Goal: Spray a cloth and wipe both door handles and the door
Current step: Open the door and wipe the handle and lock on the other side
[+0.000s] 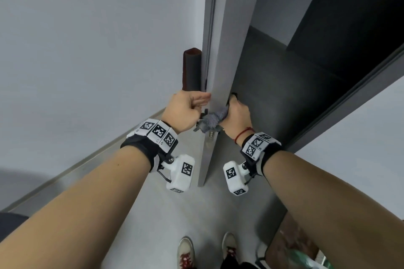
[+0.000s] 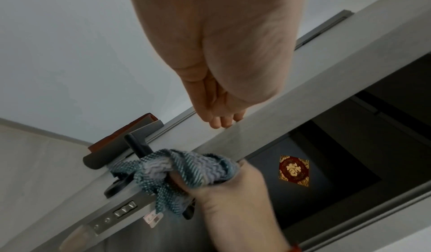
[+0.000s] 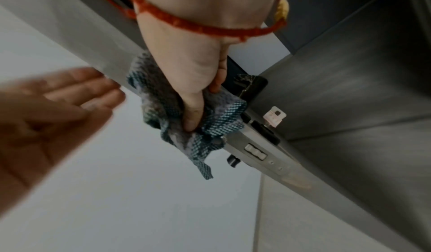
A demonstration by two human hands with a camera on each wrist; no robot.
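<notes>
The grey door (image 1: 220, 61) stands edge-on to me. My right hand (image 1: 237, 113) grips a bunched blue-grey woven cloth (image 1: 211, 121) against the door edge, at the black handle (image 1: 232, 95) on the door's right face. In the right wrist view its thumb (image 3: 193, 115) presses into the cloth (image 3: 163, 108). My left hand (image 1: 188, 105) holds nothing. Its straight fingers (image 2: 221, 121) touch the door edge just above the other black handle (image 2: 135, 145). The cloth (image 2: 186, 167) drapes over that handle's base.
A metal latch plate (image 2: 123, 210) and a key (image 3: 274, 116) sit below the cloth. A dark brown padded roll (image 1: 192, 70) is fixed behind the door's left face. My shoes (image 1: 185, 251) stand on the grey floor, with a bag (image 1: 306, 253) at lower right.
</notes>
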